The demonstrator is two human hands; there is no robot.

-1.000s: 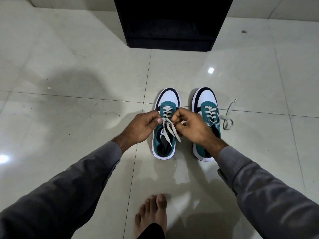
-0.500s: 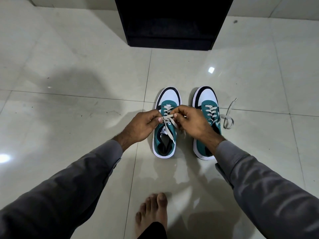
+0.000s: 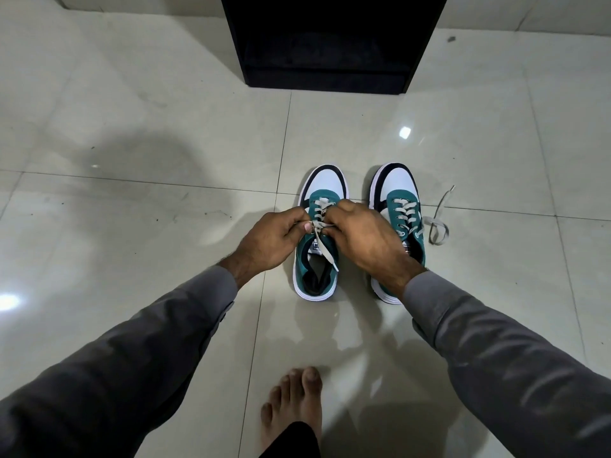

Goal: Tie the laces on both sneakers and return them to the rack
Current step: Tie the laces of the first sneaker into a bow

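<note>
Two teal, white and black sneakers stand side by side on the tiled floor, toes pointing away from me. Over the left sneaker [image 3: 325, 186], my left hand [image 3: 269, 238] and my right hand [image 3: 367, 238] pinch its grey laces [image 3: 322, 241] close together above the tongue; one lace end hangs down over the shoe opening. My right hand and wrist cover part of the right sneaker [image 3: 398, 183]. Its loose lace [image 3: 438, 226] trails in a loop on the floor to its right.
The black shoe rack [image 3: 327, 44] stands on the floor straight ahead, past the sneakers. My bare foot [image 3: 294, 408] rests on the tiles at the bottom centre. Glossy pale tiles stretch to both sides.
My hands have drawn closer together and slightly toward the toe, pulling the left sneaker's laces tighter. The hanging lace ends look shorter now. The right sneaker and its lace lie as before.
</note>
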